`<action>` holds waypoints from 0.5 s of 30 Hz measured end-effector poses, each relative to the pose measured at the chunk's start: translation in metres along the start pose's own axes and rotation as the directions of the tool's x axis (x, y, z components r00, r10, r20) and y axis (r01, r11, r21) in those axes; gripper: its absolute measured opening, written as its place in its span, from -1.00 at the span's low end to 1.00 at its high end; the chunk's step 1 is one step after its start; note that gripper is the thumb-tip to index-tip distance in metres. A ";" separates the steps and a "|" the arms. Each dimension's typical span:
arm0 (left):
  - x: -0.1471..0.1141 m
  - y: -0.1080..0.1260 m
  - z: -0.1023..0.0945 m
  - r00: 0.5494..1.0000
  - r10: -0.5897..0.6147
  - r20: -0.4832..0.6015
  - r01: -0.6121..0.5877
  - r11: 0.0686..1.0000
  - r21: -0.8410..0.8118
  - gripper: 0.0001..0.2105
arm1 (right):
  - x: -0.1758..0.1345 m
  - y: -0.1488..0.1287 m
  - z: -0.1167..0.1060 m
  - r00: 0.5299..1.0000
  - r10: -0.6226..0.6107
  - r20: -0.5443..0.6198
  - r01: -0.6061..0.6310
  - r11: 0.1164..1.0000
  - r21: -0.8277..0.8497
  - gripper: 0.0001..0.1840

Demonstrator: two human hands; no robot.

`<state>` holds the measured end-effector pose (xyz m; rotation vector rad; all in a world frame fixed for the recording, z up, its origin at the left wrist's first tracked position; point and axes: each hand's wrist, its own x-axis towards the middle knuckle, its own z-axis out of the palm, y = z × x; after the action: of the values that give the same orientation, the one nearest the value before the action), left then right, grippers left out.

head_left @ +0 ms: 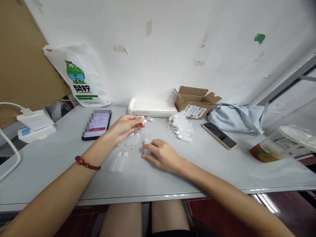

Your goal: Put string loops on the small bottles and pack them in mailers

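Note:
My left hand (127, 126), with a red bead bracelet (86, 163) on its wrist, pinches a small white plastic piece (144, 122) between thumb and fingertips. Another small white piece (149, 118) lies just beyond those fingertips. My right hand (164, 154) rests low on the table, its thumb and fingers closed around a translucent plastic tube (146, 147), partly hidden by the fingers. Beneath and in front of my left hand lie several similar tubes with thin cords (122, 162). To the right, a heap of corded tubes (181, 124) is spread out.
Behind the hands is a stack of white foam sheets (154, 108), beside an open cardboard box (195, 102). Two phones (98, 123) (219, 135) lie left and right. A white bag (81, 79), a pale blue cloth bag (237, 117) and a tilted drink cup (269, 149) stand around.

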<state>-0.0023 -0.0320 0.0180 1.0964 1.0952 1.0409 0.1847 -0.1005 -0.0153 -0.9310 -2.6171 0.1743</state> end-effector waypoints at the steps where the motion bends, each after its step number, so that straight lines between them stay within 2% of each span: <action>1: 0.000 0.000 0.000 1.000 0.006 -0.011 -0.006 1.000 -0.006 -0.83 | 0.000 0.002 0.000 1.000 0.022 -0.011 -0.022 1.000 0.005 -0.67; 12: -0.002 0.000 0.002 0.999 0.025 -0.038 -0.027 0.998 -0.055 -0.86 | 0.004 0.006 -0.004 0.979 0.192 0.070 -0.193 0.981 -0.005 -0.70; 15: -0.003 0.000 0.003 0.999 0.032 -0.034 -0.033 0.998 -0.044 -0.85 | 0.004 0.007 -0.003 0.983 0.177 0.049 -0.171 0.979 -0.115 -0.70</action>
<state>0.0002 -0.0349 0.0183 1.0675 1.0788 1.1083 0.1871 -0.0922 -0.0133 -1.2121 -2.6198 0.1026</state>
